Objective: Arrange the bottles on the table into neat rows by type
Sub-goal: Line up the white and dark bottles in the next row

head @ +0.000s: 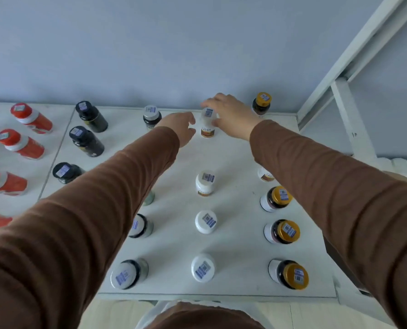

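White table (233,162), bottles standing in columns by cap type. Right hand (231,115) reaches to the far end of the middle column, fingers closed around the white-capped bottle (208,123) near the back wall. Left hand (182,129) sits just beside that bottle, fingers spread, touching nothing I can confirm. Gold-capped bottles (284,230) line the right column; silver-capped (129,273) the left one; black bottles (86,141) and red bottles (22,143) farther left.
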`<action>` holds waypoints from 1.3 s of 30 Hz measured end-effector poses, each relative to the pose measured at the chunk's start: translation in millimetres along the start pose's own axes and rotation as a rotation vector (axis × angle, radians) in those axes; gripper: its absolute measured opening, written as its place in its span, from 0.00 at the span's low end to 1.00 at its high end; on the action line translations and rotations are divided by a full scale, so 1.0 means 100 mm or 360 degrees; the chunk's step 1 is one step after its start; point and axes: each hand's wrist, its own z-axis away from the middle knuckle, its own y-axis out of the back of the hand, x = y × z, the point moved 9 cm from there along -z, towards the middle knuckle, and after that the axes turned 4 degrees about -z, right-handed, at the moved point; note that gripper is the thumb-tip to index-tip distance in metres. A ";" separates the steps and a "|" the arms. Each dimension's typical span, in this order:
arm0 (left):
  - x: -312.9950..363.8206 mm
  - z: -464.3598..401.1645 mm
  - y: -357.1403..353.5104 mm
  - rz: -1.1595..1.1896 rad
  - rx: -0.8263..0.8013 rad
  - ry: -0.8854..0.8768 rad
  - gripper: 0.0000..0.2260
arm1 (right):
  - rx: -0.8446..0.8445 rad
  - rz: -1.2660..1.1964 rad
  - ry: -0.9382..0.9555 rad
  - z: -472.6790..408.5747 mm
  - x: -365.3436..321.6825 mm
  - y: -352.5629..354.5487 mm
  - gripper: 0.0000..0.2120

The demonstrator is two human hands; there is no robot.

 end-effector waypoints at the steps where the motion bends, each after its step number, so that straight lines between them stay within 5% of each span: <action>1: -0.02 -0.06 -0.05 0.0001 -0.0028 0.0013 0.15 | -0.0023 -0.0002 0.0032 -0.04 0.00 -0.05 0.23; 6: -0.03 -0.21 -0.18 0.0222 -0.0174 0.0070 0.16 | -0.0016 -0.0137 0.0018 -0.15 0.08 -0.06 0.17; 10: -0.03 -0.18 -0.13 0.1213 -0.0237 0.0095 0.10 | 0.0062 -0.0722 -0.0230 -0.13 0.29 0.19 0.13; 13: -0.01 -0.10 -0.05 0.1628 -0.0299 0.0170 0.12 | 0.0098 -0.1225 -0.0462 -0.09 0.38 0.29 0.14; 19: 0.06 0.00 -0.06 0.1940 -0.0487 0.0180 0.14 | 0.0163 -0.1295 -0.0575 -0.04 0.33 0.40 0.19; 26: 0.08 0.07 -0.03 0.1624 -0.0394 0.0040 0.08 | 0.0004 -0.1298 -0.0338 -0.01 0.23 0.30 0.13; 32: -0.02 0.04 -0.02 0.0942 -0.0189 -0.0008 0.13 | -0.0081 -0.0664 0.0049 0.01 0.04 0.20 0.14; 39: -0.11 0.01 0.00 0.0377 -0.0073 -0.0002 0.13 | -0.0028 -0.0278 0.0071 -0.08 0.01 -0.07 0.17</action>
